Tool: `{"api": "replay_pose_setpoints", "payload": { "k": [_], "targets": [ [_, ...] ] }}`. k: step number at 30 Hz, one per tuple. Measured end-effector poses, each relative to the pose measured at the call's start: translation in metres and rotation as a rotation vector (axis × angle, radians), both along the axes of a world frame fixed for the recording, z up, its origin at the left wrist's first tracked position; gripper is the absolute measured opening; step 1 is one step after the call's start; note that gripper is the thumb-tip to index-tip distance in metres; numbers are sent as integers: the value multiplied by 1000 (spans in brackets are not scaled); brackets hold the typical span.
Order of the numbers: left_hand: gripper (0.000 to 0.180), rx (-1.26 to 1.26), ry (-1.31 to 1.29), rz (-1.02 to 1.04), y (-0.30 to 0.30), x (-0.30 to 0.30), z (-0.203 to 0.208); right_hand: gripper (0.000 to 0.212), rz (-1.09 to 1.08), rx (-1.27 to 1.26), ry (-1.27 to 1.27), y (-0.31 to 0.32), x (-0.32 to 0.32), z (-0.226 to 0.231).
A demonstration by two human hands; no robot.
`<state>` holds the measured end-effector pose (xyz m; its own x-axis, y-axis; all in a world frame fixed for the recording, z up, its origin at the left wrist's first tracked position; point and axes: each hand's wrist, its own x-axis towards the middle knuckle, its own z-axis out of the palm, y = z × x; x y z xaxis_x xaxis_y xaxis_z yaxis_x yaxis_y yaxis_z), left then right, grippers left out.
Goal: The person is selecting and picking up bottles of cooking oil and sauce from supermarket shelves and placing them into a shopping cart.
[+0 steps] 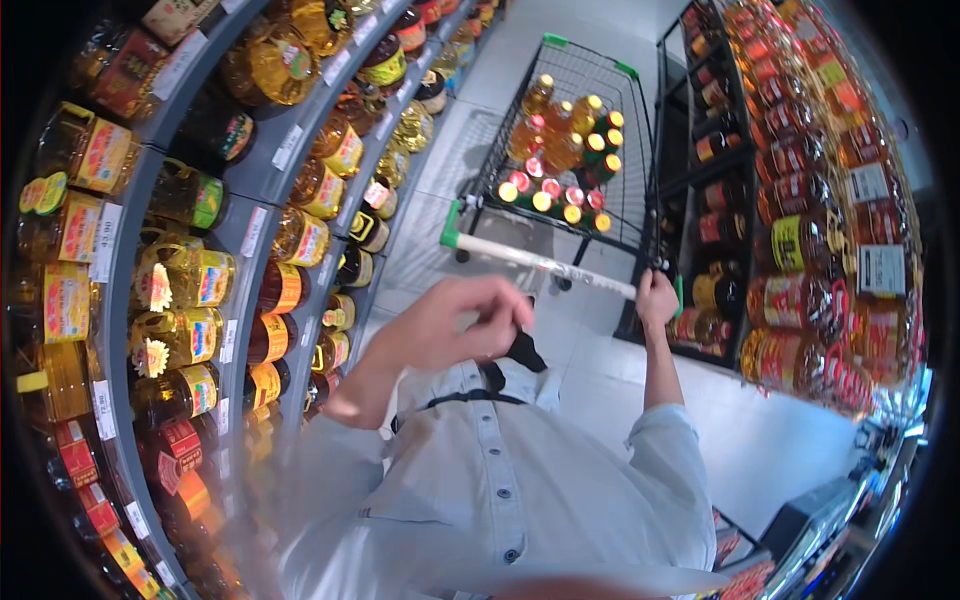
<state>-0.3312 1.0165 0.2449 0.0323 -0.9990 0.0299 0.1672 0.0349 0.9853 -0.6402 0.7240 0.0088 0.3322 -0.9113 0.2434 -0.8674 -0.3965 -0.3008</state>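
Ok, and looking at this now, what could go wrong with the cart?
Only the right hand grips the cart handle, at its right end, so a push could swing the cart sideways. The cart's right side appears close to the black rack, so it might bump the bottles displayed there. The bottles in the cart stand close together and could knock against one another if it stops sharply.

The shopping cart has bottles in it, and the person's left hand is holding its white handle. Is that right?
Not quite: the head view shows the right hand holding the white handle, while the left hand is off it. The shopping cart does have bottles in it.
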Motion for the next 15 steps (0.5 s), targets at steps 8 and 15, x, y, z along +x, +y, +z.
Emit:
{"api": "replay_pose_setpoints", "payload": {
  "k": [8, 15],
  "targets": [
    [36, -832, 525, -460, 80, -36, 127, 35, 45, -53, -12, 16, -14, 2],
    [37, -678, 774, -272, 89, -83, 156, 35, 35, -57, 9, 25, -21, 2]
  ]
}}
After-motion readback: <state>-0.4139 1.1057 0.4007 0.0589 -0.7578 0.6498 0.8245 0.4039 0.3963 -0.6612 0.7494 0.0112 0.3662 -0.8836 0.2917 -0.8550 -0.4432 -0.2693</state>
